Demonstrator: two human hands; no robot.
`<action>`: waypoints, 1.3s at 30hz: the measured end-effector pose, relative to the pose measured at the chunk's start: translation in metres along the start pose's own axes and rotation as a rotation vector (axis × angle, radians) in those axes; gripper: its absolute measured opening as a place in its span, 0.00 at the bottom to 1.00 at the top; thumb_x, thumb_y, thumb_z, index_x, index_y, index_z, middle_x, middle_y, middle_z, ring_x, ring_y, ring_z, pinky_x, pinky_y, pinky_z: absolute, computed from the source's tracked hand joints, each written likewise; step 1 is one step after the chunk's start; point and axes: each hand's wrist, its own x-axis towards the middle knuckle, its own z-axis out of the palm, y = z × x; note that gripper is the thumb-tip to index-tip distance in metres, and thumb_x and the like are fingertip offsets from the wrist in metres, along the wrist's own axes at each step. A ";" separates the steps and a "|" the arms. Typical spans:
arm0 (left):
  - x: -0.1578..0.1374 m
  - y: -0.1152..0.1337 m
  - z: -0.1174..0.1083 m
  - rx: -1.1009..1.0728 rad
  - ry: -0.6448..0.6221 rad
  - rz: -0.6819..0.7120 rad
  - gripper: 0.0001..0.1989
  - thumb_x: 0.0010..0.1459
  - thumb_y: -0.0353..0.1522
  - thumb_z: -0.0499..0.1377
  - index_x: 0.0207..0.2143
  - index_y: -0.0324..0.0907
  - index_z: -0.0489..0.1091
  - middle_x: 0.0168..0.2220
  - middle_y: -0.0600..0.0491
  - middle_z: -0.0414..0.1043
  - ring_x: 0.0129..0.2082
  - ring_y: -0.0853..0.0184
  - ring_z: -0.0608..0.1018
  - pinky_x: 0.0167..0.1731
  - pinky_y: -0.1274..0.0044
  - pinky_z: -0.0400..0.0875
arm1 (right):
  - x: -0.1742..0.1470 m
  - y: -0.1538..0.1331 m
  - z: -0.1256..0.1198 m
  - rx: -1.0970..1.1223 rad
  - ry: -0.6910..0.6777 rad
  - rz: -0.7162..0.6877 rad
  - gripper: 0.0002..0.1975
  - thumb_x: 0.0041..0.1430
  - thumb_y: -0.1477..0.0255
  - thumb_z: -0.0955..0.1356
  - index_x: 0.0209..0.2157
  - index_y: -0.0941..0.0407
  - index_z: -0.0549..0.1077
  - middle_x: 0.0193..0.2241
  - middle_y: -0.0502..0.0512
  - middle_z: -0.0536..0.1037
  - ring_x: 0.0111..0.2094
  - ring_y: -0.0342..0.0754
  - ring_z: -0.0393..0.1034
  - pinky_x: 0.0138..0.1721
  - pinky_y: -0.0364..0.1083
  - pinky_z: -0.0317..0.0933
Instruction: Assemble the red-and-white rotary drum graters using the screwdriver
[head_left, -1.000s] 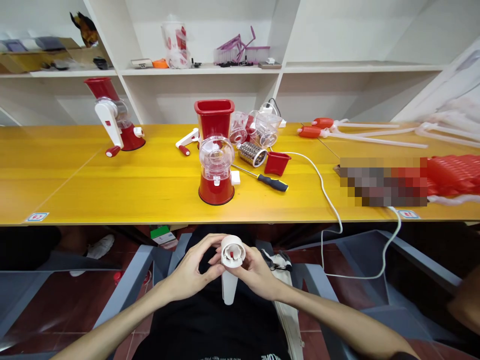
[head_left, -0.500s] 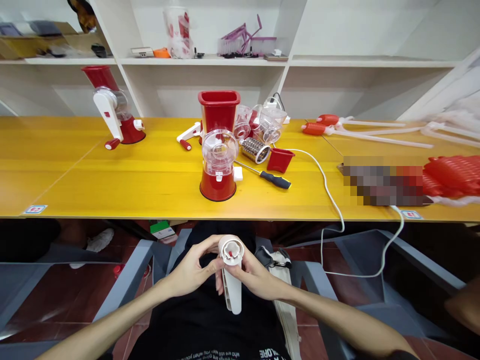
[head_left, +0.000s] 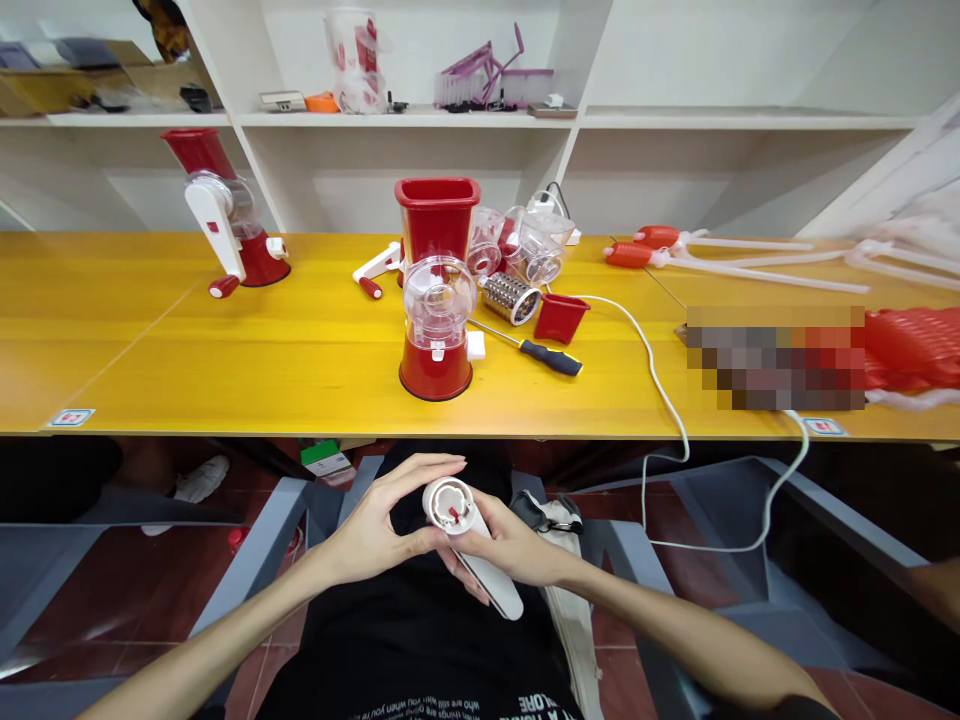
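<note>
A white crank handle (head_left: 491,580) is held above my lap, its hollow round end facing up with a small red part inside. My right hand (head_left: 517,545) is closed around it near that end, thumb on top and fingers showing below the arm. My left hand (head_left: 386,520) is open at the round end's left side, fingers stretched above the rim and thumb at its lower edge; the thumb seems to touch it. On the table ahead stands a red rotary grater (head_left: 436,290) with a clear middle section and a white knob on its right side.
The yellow table (head_left: 322,370) carries a second grater (head_left: 232,210) with its crank, a loose crank (head_left: 375,270), a metal grating drum (head_left: 510,297), a red pusher (head_left: 561,318) and a screwdriver (head_left: 551,357). A white cable (head_left: 652,360) hangs off the front edge.
The crank handle has turned, its long arm swinging toward the lower right and its round end moving slightly left. My left hand's fingers have lifted and spread away from the round end.
</note>
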 end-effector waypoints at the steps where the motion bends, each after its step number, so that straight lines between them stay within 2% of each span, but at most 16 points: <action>1: 0.000 0.001 -0.001 0.008 -0.012 0.009 0.30 0.58 0.41 0.66 0.61 0.50 0.66 0.61 0.47 0.68 0.62 0.57 0.69 0.62 0.65 0.63 | 0.000 -0.002 -0.001 0.010 -0.022 0.027 0.18 0.62 0.61 0.70 0.44 0.55 0.60 0.26 0.44 0.72 0.17 0.37 0.66 0.17 0.36 0.62; 5: 0.000 0.008 -0.004 0.004 -0.068 0.010 0.24 0.56 0.38 0.68 0.54 0.46 0.72 0.51 0.48 0.75 0.51 0.60 0.76 0.53 0.69 0.70 | 0.003 -0.004 -0.008 -0.075 -0.150 0.154 0.18 0.60 0.59 0.71 0.35 0.60 0.67 0.23 0.48 0.73 0.14 0.37 0.65 0.17 0.37 0.62; 7: 0.001 0.011 -0.004 0.010 -0.104 -0.004 0.20 0.55 0.37 0.69 0.50 0.44 0.74 0.47 0.49 0.75 0.47 0.63 0.77 0.48 0.71 0.71 | 0.004 -0.004 -0.011 -0.110 -0.156 0.199 0.19 0.58 0.58 0.72 0.32 0.61 0.69 0.23 0.50 0.75 0.16 0.38 0.68 0.20 0.38 0.64; 11: 0.003 0.015 -0.005 0.076 -0.114 0.007 0.17 0.53 0.35 0.70 0.44 0.42 0.74 0.43 0.50 0.74 0.42 0.65 0.76 0.44 0.74 0.71 | 0.004 -0.003 -0.014 -0.111 -0.107 0.271 0.23 0.52 0.58 0.75 0.38 0.61 0.68 0.27 0.52 0.78 0.20 0.40 0.71 0.23 0.39 0.66; 13: 0.003 0.015 -0.005 0.118 -0.128 0.033 0.16 0.53 0.33 0.69 0.44 0.42 0.73 0.42 0.51 0.74 0.42 0.65 0.75 0.43 0.74 0.71 | 0.003 -0.005 -0.014 -0.173 -0.083 0.262 0.25 0.52 0.58 0.75 0.41 0.61 0.67 0.29 0.53 0.78 0.21 0.40 0.72 0.24 0.38 0.66; 18: 0.002 0.007 -0.008 0.218 -0.060 0.046 0.14 0.55 0.31 0.67 0.43 0.42 0.71 0.41 0.51 0.72 0.41 0.66 0.74 0.42 0.75 0.69 | 0.000 -0.015 -0.016 -0.561 -0.012 0.151 0.27 0.59 0.56 0.71 0.51 0.59 0.64 0.27 0.49 0.77 0.23 0.43 0.74 0.24 0.40 0.66; 22: 0.002 0.001 -0.011 0.268 0.056 0.012 0.13 0.56 0.34 0.67 0.42 0.42 0.69 0.40 0.52 0.70 0.41 0.65 0.73 0.42 0.74 0.69 | 0.001 -0.017 -0.019 -1.015 0.124 -0.195 0.24 0.62 0.58 0.70 0.53 0.58 0.67 0.45 0.59 0.77 0.41 0.48 0.76 0.41 0.45 0.69; 24: 0.001 0.001 -0.012 0.282 0.107 0.008 0.14 0.56 0.35 0.67 0.42 0.43 0.69 0.41 0.51 0.70 0.41 0.65 0.74 0.42 0.74 0.69 | 0.002 -0.015 -0.020 -1.112 0.178 -0.344 0.23 0.63 0.60 0.70 0.54 0.58 0.68 0.46 0.59 0.77 0.44 0.48 0.74 0.45 0.45 0.68; 29: 0.001 0.001 -0.011 0.266 0.169 0.028 0.15 0.56 0.36 0.67 0.43 0.43 0.69 0.41 0.51 0.70 0.41 0.65 0.74 0.42 0.74 0.69 | 0.003 -0.012 -0.019 -1.091 0.270 -0.508 0.22 0.63 0.62 0.70 0.54 0.58 0.70 0.45 0.59 0.77 0.43 0.46 0.75 0.43 0.43 0.68; 39: 0.001 0.000 -0.013 0.252 0.187 0.086 0.19 0.52 0.34 0.71 0.45 0.43 0.72 0.41 0.51 0.72 0.41 0.65 0.76 0.42 0.74 0.71 | 0.004 -0.011 -0.020 -0.973 0.326 -0.592 0.19 0.59 0.67 0.73 0.51 0.59 0.74 0.45 0.60 0.78 0.45 0.47 0.75 0.47 0.44 0.70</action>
